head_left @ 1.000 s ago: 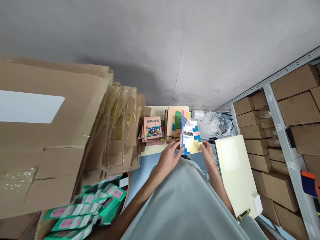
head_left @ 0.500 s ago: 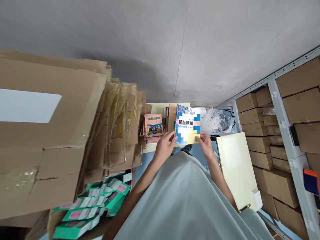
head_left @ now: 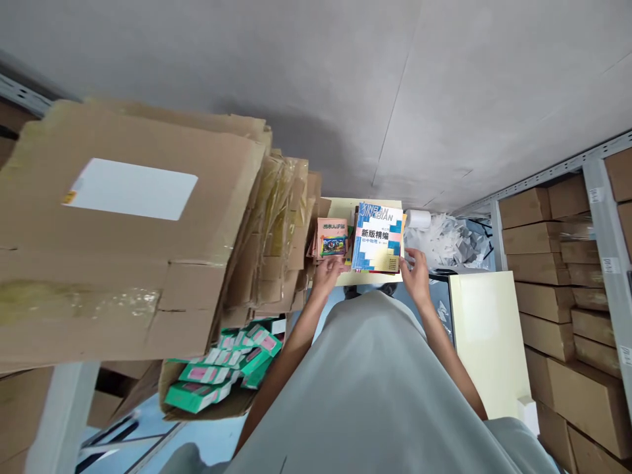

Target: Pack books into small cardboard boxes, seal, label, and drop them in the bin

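Evidently the blue-and-white book [head_left: 378, 238] lies flat on top of a small pile on the cream table [head_left: 340, 207], with red and yellow edges peeking out beneath it. To the book's left, just beside it, sits a stack topped by 1 pink booklet [head_left: 332, 238]. The right hand [head_left: 416, 271] is at the book's near right corner, thumb and fingers parted, not clasped around anything. The left hand [head_left: 330, 273] is at the pink booklet's near edge, left of the book, its fingers narrowly bent; I cannot tell whether they pinch the cover or only touch it.

With 2 stacks so near each other, a sideways push on the book could skew its pile, since the layers beneath do not line up. Pulling from the pink booklet's near edge might drag lower copies along, perhaps over the table's front. Farther left of the book, flattened cardboard [head_left: 207, 217] stands close to the left arm; a careless elbow could tip it. Beyond the book's right side, a white roll [head_left: 419, 219] might roll if bumped.
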Tool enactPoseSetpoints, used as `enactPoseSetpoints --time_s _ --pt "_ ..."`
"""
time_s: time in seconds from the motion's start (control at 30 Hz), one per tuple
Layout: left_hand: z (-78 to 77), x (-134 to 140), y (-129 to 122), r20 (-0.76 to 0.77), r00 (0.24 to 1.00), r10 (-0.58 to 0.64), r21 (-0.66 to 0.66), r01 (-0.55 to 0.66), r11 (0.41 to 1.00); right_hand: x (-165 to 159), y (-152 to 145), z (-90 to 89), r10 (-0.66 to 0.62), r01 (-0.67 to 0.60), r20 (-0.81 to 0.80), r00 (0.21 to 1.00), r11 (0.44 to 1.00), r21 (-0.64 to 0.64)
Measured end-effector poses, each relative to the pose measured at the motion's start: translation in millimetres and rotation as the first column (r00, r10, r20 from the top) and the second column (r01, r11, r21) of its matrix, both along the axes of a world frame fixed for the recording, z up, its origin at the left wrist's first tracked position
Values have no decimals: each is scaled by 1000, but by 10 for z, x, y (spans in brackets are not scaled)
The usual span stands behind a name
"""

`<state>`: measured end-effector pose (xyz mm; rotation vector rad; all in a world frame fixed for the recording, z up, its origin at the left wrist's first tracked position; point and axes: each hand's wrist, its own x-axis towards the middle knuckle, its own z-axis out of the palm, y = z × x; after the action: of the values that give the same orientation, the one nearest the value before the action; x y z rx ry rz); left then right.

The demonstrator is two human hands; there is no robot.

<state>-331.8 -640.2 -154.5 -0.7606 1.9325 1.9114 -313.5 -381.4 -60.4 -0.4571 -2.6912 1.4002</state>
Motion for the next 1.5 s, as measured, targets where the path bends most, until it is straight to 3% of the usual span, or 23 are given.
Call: enactPoseSetpoints --time_s 0.2,0.37,0.47,0.57,0.7,0.8,0.9,1.03,1.23,1.33,1.5 --pt "-112 -63 -134 186 981 57 121 -80 989 -176 -381 383 254 -250 -108 961 967 50" --pt "-144 -91 -123 146 985 89 128 -108 986 -195 -568 416 318 -321 -76 945 947 -23" --pt "-74 -21 -135 145 985 88 113 -105 988 -161 -583 400 315 -318 -45 948 947 -53" --pt "143 99 -152 71 992 101 8 -102 995 -135 -586 399 301 -299 -1 954 948 -104" --pt "639 281 -151 -119 990 78 -152 -95 984 -83 -615 447 293 -273 52 955 932 -238" --pt "990 384 -121 -242 970 -10 -175 -34 984 -5 -650 520 292 -248 85 952 906 -343" --pt "1193 423 -48 -310 939 -147 -162 100 982 100 -660 585 296 -226 88 951 860 -458" --pt "1286 374 144 -333 893 -302 -87 289 953 272 -568 626 158 -98 70 985 842 -531" --pt "1324 249 611 -347 852 -393 27 428 903 751 -207 708 -190 194 61 980 830 -523" --pt "1318 230 932 -331 766 -551 47 597 801 1133 -3 765 -369 362 87 926 796 -485" --pt "1364 360 1609 -376 515 -771 41 840 541 1835 277 771 -639 609 98 763 659 -442"
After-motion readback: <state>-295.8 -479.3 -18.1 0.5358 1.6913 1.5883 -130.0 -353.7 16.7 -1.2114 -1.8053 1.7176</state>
